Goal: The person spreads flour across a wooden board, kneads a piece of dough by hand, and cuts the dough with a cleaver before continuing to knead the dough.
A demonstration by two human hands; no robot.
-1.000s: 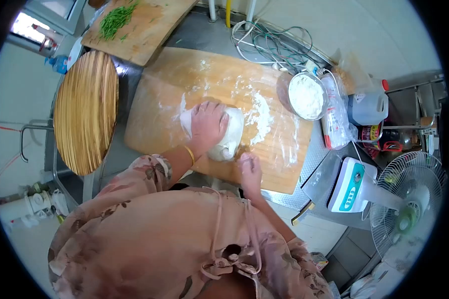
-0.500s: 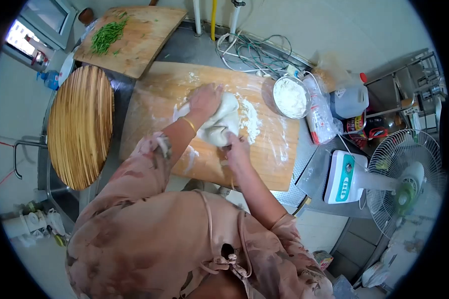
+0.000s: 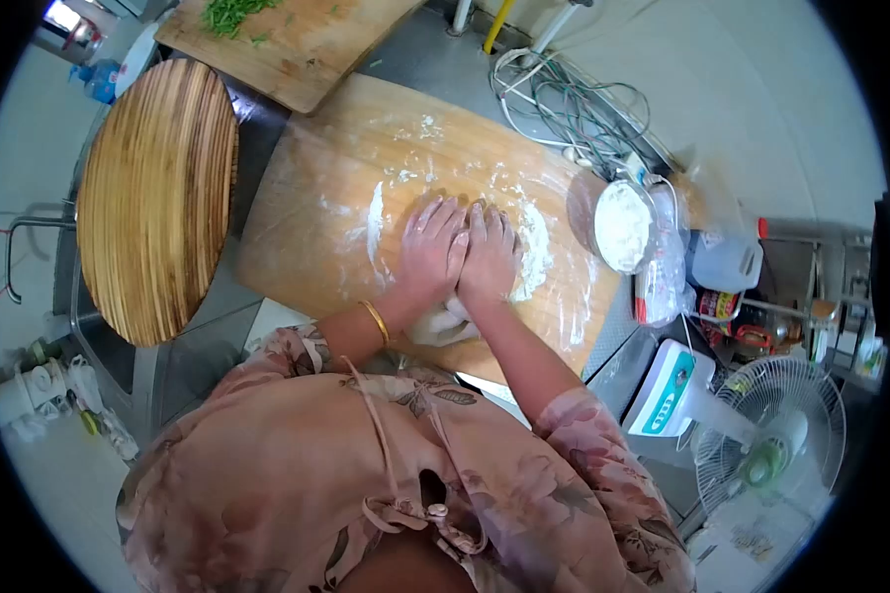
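Observation:
A lump of white dough lies on the floured wooden board, mostly hidden under my hands. My left hand, with a gold bangle at the wrist, presses on it from above. Against its side, my right hand bears down on the same lump. The fingers of both point away from me and bend over the dough's far part; their undersides are hidden. Loose flour is scattered to the right of my hands, with a smaller streak on the left.
A bowl of flour stands at the board's right edge. Cables lie behind it. On the right are a plastic jug and a fan. At left is a striped oval wooden board; chopped greens lie on another board.
My hands have come together on top of the dough, which they held apart at its two sides before. The view has shifted, and the dough now sits nearer my body.

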